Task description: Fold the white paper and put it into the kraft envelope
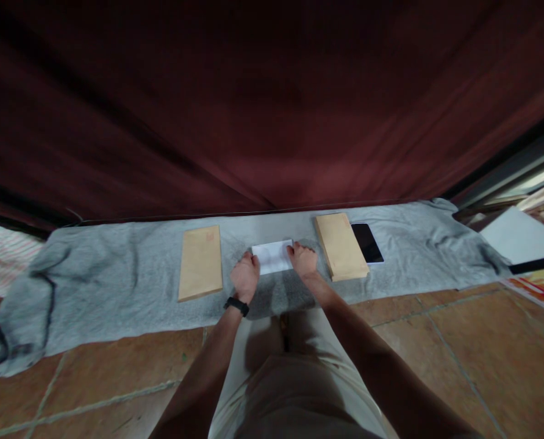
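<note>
A folded white sheet of paper lies in front of me, on or just above the grey cloth. My left hand grips its left end, fingers curled and thumb along the edge; a dark band circles that wrist. At the right end, my right hand pinches the paper the same way. To the left is a flat pile of brown envelopes with a small reddish mark at its top corner. A thicker stack of brown envelopes sits right of my right hand.
A dark-screened phone lies beside the right stack, partly under it. The grey cloth covers a long narrow surface. Behind it hangs a dark red curtain. Brown floor tiles show in front, and a white panel at far right.
</note>
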Demonstrator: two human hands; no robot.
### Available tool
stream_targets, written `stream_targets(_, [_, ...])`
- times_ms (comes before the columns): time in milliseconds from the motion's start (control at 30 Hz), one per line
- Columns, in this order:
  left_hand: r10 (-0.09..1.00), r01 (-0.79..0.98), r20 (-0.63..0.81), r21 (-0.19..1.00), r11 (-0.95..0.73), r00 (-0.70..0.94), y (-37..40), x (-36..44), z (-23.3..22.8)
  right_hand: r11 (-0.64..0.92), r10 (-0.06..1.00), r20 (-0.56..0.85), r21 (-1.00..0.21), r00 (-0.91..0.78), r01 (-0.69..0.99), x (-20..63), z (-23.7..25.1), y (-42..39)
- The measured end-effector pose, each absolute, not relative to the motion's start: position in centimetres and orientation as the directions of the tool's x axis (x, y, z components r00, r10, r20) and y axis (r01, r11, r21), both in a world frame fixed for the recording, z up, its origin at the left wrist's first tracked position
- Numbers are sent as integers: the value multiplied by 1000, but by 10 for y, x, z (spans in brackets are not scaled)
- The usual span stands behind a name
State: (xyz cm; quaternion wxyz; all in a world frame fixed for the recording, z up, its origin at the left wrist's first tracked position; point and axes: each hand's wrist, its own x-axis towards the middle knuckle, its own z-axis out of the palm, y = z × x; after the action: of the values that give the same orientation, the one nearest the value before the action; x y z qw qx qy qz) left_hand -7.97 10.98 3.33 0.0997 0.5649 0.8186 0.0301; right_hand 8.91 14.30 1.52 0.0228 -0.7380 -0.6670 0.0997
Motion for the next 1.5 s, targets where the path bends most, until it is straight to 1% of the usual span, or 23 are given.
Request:
stream_targets(200, [941,927,-78,161,338,-329,107,-78,24,-74,997,-44,-194,67,978,91,11,143])
stream_targets(333, [942,932,-68,143,334,-327,105,-76,19,-60,998,-27,-191,56,980,92,7,143])
stream_targets(433, [945,932,-64,151,328,-322,104,-75,17,-50,999,-10,-186,49,981,93,4,144])
stream_targets(833, [947,933,-65,168,320,-313,102,-74,17,-72,997,-33,-163,68,984,92,3,143])
stream_targets(933, [942,927,-64,169,336,-330,103,-73,16,-73,997,-20,-163,71,984,92,0,143])
stream_targets(1167, [940,923,-71,179,342,-335,103,-73,14,-68,997,28,-207,76,976,95,-3,143])
stream_targets(1267, [945,926,-67,188,326,-319,103,-73,13,-70,990,100,-238,96,969,96,-2,138])
stream_targets(1333, [946,927,-65,188,323,-317,103,-73,12,-15,982,177,-272,65,962,93,-4,130])
stream_targets(1433, [948,929,-60,190,319,-313,102,-73,12,200,956,270,-334,-110,921,85,-12,117])
stream_targets(1500, [950,930,-61,194,313,-307,102,-73,12,322,930,290,-349,-225,880,79,-18,110])
